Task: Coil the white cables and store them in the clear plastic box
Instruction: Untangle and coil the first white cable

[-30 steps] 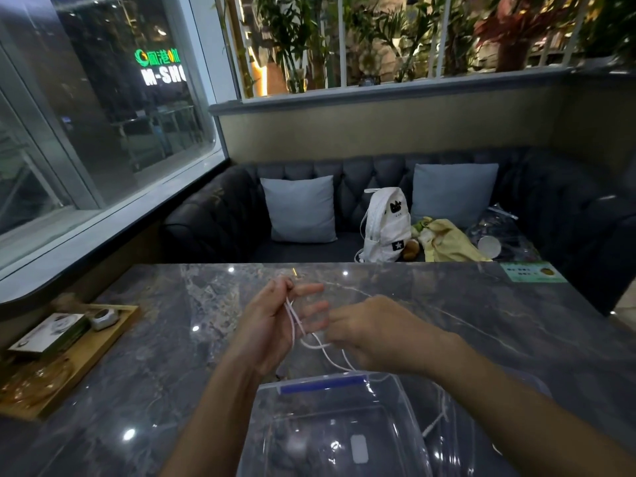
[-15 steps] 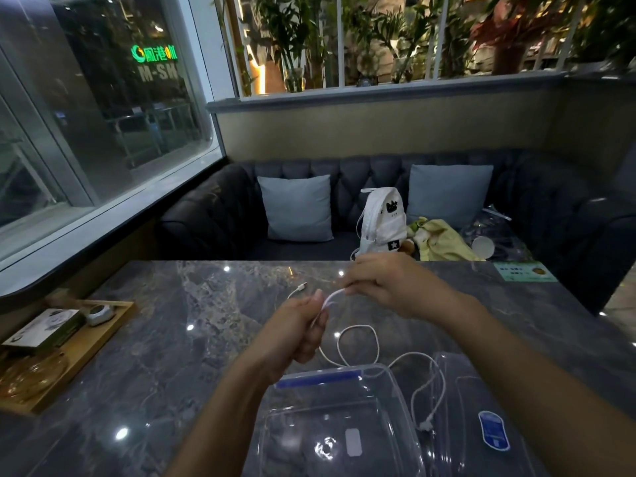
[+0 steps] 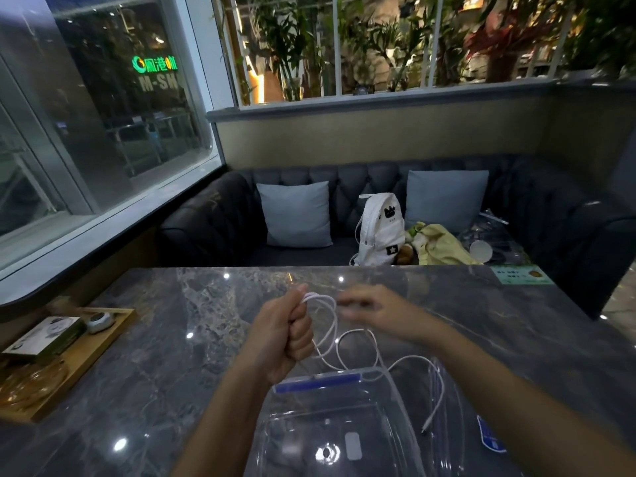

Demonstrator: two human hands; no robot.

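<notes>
My left hand (image 3: 287, 333) is a fist above the dark marble table (image 3: 165, 366), shut on a white cable (image 3: 344, 342). Loops of the cable rise out of the top of the fist and hang down its right side. The loose tail runs right over the table to a plug end (image 3: 426, 425) lying on the box's clear lid (image 3: 461, 414). My right hand (image 3: 371, 309), blurred, hovers just right of the loops; whether it touches the cable is unclear. The clear plastic box (image 3: 395, 383) with a blue clip stands open at the near edge, below both hands.
A wooden tray (image 3: 99, 342) with a small box and a white gadget sits at the table's left edge. Behind the table is a dark sofa (image 3: 213, 215) with two cushions, a white backpack (image 3: 378, 232) and yellow cloth. A green card (image 3: 519, 274) lies at the far right corner.
My left hand closed into a fist around gathered loops. My right hand, which had drawn the cable up and away half a second ago, came back down beside the left hand.
</notes>
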